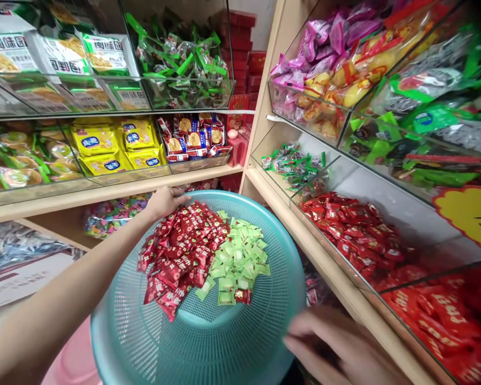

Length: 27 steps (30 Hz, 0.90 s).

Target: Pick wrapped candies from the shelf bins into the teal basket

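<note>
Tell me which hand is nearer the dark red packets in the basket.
Left. The left hand is at the far rim of the basket, close beside the dark red packets; the right hand is by the right rim, farther from them.

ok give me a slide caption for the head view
Left hand on a teal basket of red packets and green packets.

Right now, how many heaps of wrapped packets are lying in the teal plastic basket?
2: the dark-red packets on the left, and the pale-green packets against them on the right. Packets underneath may be hidden.
</note>
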Each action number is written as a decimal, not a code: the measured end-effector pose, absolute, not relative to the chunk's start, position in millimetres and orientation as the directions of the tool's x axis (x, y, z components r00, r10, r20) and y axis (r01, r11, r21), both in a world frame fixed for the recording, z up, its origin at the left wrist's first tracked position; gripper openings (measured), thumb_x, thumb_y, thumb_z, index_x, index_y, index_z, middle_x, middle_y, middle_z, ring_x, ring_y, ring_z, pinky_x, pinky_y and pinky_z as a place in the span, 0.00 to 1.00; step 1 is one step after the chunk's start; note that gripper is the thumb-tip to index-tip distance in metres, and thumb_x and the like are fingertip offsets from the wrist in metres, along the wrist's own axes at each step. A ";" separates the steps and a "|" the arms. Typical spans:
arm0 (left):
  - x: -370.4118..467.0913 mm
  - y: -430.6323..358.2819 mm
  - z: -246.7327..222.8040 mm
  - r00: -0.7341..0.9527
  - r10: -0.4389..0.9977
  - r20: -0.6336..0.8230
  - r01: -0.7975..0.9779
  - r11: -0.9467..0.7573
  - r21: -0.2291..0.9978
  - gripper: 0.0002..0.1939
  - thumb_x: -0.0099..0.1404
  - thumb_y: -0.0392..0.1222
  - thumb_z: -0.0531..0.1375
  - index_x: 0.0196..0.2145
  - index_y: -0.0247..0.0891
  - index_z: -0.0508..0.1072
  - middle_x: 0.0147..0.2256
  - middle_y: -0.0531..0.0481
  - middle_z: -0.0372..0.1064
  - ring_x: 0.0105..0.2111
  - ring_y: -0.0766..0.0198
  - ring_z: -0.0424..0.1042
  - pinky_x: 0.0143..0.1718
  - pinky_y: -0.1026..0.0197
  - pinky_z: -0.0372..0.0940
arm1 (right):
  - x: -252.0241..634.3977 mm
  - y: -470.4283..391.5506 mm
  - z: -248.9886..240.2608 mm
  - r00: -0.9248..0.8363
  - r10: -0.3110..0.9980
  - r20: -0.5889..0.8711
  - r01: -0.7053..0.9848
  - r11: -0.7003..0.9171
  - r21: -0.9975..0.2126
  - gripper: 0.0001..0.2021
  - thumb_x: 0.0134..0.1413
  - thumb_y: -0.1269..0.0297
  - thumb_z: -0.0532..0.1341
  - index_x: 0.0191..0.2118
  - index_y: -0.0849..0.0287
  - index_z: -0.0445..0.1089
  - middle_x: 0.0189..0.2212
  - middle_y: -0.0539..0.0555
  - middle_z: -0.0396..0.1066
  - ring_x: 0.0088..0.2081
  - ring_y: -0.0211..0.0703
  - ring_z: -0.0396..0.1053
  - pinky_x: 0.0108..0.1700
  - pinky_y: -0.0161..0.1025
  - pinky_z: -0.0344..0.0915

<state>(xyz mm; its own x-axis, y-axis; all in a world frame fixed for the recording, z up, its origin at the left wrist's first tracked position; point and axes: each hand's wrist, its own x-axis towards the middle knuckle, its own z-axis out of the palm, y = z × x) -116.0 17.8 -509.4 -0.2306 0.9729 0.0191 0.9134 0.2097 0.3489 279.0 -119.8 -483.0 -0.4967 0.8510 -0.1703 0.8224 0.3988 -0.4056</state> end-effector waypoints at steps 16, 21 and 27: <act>-113.4 14.4 -511.8 -0.230 0.971 0.064 0.938 0.204 0.281 0.27 0.55 0.63 0.48 0.41 0.45 0.74 0.40 0.48 0.74 0.40 0.56 0.71 0.37 0.62 0.62 | 149.8 -76.4 -539.6 -0.921 0.328 -0.209 0.326 0.944 0.041 0.08 0.50 0.72 0.56 0.39 0.63 0.66 0.33 0.58 0.68 0.35 0.48 0.67 0.30 0.44 0.64; -109.6 14.1 -508.6 -0.252 0.967 0.032 0.936 0.235 0.263 0.28 0.55 0.63 0.48 0.42 0.46 0.74 0.39 0.47 0.74 0.39 0.55 0.71 0.36 0.62 0.62 | 142.6 -78.6 -545.6 -0.954 0.270 -0.133 0.265 0.963 0.055 0.05 0.52 0.71 0.56 0.35 0.63 0.67 0.29 0.58 0.70 0.32 0.46 0.67 0.29 0.43 0.63; -109.5 13.3 -509.9 -0.265 0.963 0.044 0.936 0.245 0.254 0.28 0.55 0.63 0.47 0.43 0.47 0.73 0.40 0.47 0.74 0.40 0.55 0.71 0.37 0.61 0.62 | 136.7 -84.4 -544.1 -0.976 0.161 -0.146 0.157 0.987 0.036 0.05 0.51 0.71 0.55 0.29 0.64 0.69 0.28 0.58 0.71 0.31 0.45 0.67 0.28 0.42 0.61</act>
<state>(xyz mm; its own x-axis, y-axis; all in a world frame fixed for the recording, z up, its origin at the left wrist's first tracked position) -109.5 13.3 -509.9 -0.2646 0.9633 0.0439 0.9355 0.2454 0.2541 136.7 -84.4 -544.1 -0.9762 0.1605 -0.1462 0.1569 0.9870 0.0358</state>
